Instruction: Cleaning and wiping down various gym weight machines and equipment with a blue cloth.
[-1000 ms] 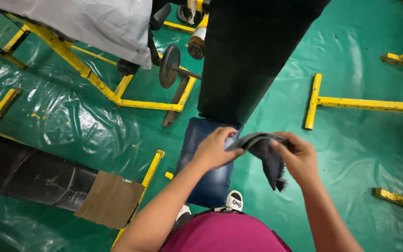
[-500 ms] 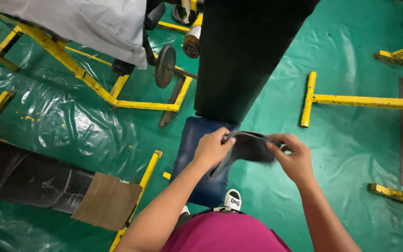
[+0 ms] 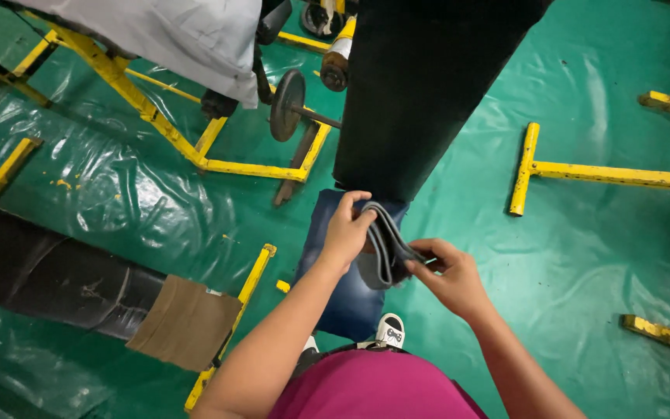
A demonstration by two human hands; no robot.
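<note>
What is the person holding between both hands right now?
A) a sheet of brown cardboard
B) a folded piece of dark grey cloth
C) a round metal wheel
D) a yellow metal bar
B: the left hand pinches the top and the right hand the lower end of a folded piece of dark grey cloth; the brown cardboard lies on the green floor, untouched.
</note>
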